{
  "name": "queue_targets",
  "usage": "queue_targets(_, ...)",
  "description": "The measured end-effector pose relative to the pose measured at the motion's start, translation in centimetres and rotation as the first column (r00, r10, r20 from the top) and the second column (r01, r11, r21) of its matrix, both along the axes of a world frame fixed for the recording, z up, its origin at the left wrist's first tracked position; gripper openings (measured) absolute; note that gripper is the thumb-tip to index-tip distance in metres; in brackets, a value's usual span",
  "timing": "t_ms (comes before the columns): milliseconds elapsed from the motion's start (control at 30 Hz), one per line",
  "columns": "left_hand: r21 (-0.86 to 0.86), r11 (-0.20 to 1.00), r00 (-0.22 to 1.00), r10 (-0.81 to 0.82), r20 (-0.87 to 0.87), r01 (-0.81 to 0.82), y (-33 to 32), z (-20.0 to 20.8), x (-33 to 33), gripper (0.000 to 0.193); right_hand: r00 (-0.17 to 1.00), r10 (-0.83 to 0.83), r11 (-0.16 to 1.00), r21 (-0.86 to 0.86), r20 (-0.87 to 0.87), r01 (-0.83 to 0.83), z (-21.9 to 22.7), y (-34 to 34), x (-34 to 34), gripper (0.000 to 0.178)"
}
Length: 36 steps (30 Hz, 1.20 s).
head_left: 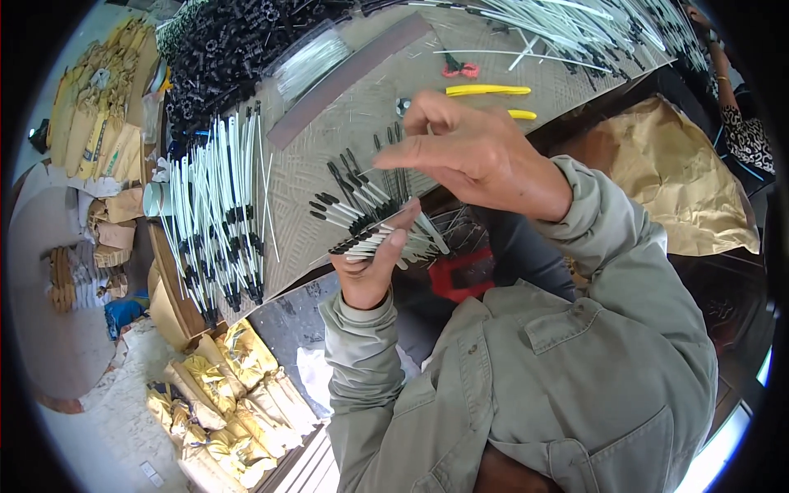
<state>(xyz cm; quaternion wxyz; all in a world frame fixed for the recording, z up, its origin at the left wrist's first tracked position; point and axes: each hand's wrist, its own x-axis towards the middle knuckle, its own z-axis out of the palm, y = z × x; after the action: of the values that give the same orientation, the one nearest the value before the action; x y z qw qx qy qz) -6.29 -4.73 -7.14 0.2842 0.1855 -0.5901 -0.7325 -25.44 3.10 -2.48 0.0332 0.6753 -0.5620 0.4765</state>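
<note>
My left hand (367,275) is closed round a bundle of thin white rods with black ends (362,238), its thumb lying across them. Raised above and to the right of the bundle, my right hand (485,152) has its fingers bent and apart, with nothing I can make out between them. Some more dark-tipped rods (394,164) fan out on the table's edge just beyond the bundle, partly hidden by my hands. A pair of yellow-handled pliers (489,89) lies behind my right hand, which covers part of it.
Many black plastic pieces (238,49) are heaped at the far left. White rods (218,205) lie left, others (567,33) far right. A clear pack of thin strands (312,66) adjoins a brown bar (349,80). Brown paper (657,177) is right; wrapped bundles (230,403) sit lower left.
</note>
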Motion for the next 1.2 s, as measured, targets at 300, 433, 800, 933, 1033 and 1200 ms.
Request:
queue_targets(300, -0.085, 0.996, 0.999, -0.03, 0.028, 0.033, -0.5, 0.1, 0.0, 0.02, 1.0, -0.018, 1.0, 0.004, -0.002, 0.018, -0.1, -0.4, -0.2, 0.043)
queue_targets(433, -0.081, 0.996, 0.999, -0.032, 0.033, 0.035, -0.5, 0.2, 0.2, 0.021, 1.0, -0.011, 1.0, 0.007, -0.022, 0.011, 0.0, -0.6, 0.0, 0.044)
queue_targets(800, -0.057, 0.995, 0.996, -0.087, -0.013, 0.086, -0.7, -0.1, 0.5, 0.021, 0.939, -0.058, 0.992, 0.088, -0.34, 0.093, 2.6, -0.6, -0.1, 0.029)
queue_targets(933, -0.046, 0.994, 0.994, -0.1, -0.037, 0.098, -0.8, -0.4, 0.5, 0.02, 0.903, 0.027, 0.983, 0.177, -0.429, 0.054, 4.0, -1.5, -1.0, 0.021)
queue_targets(1033, -0.103, 0.986, 0.989, -0.139, -0.047, 0.134, -1.2, -0.4, 0.5, 0.021, 0.947, 0.203, 0.966, 0.209, -0.249, -0.152, 4.2, -2.6, -1.8, 0.017)
queue_targets(1200, -0.057, 0.986, 0.987, -0.156, -0.04, 0.154, -1.1, -0.1, 0.5, 0.021, 0.927, 0.33, 0.863, 0.34, 0.18, -0.373, 3.4, -3.4, -1.7, 0.014)
